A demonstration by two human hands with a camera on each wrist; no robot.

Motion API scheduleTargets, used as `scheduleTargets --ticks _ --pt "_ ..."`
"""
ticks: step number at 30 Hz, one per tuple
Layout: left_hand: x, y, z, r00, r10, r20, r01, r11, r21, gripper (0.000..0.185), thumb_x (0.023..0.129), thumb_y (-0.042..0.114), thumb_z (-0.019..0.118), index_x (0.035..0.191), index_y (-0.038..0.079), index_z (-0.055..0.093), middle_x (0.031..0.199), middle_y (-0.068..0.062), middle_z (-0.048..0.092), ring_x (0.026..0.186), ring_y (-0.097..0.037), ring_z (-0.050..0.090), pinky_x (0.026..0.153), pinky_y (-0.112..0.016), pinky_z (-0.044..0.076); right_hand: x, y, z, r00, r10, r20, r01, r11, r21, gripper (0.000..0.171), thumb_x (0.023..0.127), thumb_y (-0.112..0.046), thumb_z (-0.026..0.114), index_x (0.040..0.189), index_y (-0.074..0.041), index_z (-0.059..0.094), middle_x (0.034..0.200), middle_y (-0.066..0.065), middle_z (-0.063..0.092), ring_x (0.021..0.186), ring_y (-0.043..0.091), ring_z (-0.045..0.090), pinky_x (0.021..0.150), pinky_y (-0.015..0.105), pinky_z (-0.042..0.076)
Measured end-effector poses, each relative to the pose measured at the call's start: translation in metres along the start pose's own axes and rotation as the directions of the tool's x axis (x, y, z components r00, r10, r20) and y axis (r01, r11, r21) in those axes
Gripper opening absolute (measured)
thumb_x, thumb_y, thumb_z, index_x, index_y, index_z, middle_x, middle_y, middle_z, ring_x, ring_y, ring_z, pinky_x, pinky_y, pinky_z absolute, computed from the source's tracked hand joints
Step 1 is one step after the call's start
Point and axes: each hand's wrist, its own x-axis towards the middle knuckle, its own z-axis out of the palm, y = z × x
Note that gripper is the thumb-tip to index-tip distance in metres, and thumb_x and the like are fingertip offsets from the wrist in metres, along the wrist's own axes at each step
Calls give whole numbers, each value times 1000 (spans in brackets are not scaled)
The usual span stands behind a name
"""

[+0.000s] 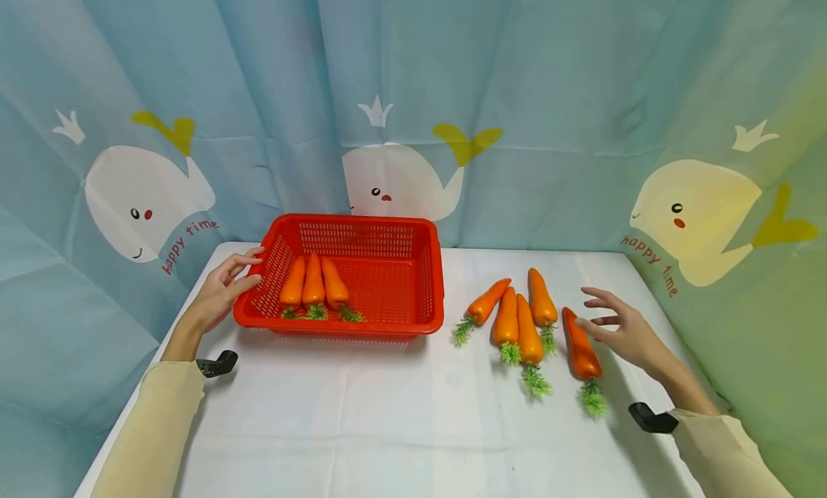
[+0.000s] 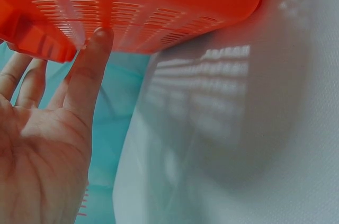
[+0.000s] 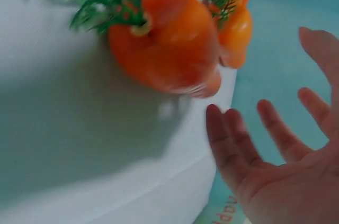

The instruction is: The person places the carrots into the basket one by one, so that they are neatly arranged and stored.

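Left hand [image 1: 222,291]: fingers spread, touching red basket [image 1: 434,283] wall.
Right hand [image 1: 625,331]: spread, beside basket's farthest carrot [image 1: 581,346].
Backdrop [image 1: 549,89]: "happy time".

White-clothed worktop [image 1: 362,426] carries a red basket [image 1: 426,283]; five loose carrots [image 1: 517,326] lie right of the basket.

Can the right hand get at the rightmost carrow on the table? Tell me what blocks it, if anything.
Probably yes. The right hand is open beside the rightmost carrot, fingers spread at its upper end, and nothing lies between them on the table.
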Motion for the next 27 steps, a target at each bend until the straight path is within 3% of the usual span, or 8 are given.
scheduleTargets --ticks 4,9,13,18,23,27 --pt "1 1 1 1000 -7 1 7 1000 7 28 103 0 57 130 -5 52 165 -11 30 148 -22 28 95 -20 52 -6 7 -2 991 59 122 -68 995 74 70 100 -15 68 157 -3 30 141 39 44 94 30 70 71 36 62" --pt "1 0 0 1000 -7 -1 7 1000 -1 27 103 1 57 129 -3 52 165 -9 30 148 -24 27 95 -19 52 -4 10 -7 950 133 281 -184 969 164 73 99 -15 69 158 -2 27 141 42 39 86 28 70 71 42 63" --pt "1 0 0 1000 -1 -3 1 1000 -1 26 103 0 56 129 -3 53 165 -9 30 149 -23 26 96 -19 52 -1 10 -7 911 192 364 -268 948 170 75 96 -15 73 156 -2 30 137 40 40 86 28 69 70 44 63" --pt "1 1 1 1000 -18 -1 18 1000 13 27 103 2 57 130 -3 52 167 -11 27 150 -27 25 94 -21 53 0 10 -5 882 248 401 -336 927 165 79 93 -16 77 156 0 31 134 39 40 87 31 68 71 47 63" --pt "0 2 1 999 -43 -8 43 998 38 26 104 5 57 129 0 52 168 -11 24 148 -30 28 91 -24 56 1 11 -4 882 254 397 -338 928 157 81 92 -16 78 156 1 32 133 38 41 83 31 67 69 46 63" --pt "0 2 1 999 -37 -9 37 999 27 27 104 3 56 130 -2 51 168 -11 24 145 -21 33 91 -23 55 2 12 -3 887 249 390 -326 934 144 81 91 -16 79 156 1 33 133 38 43 81 30 67 68 44 63"
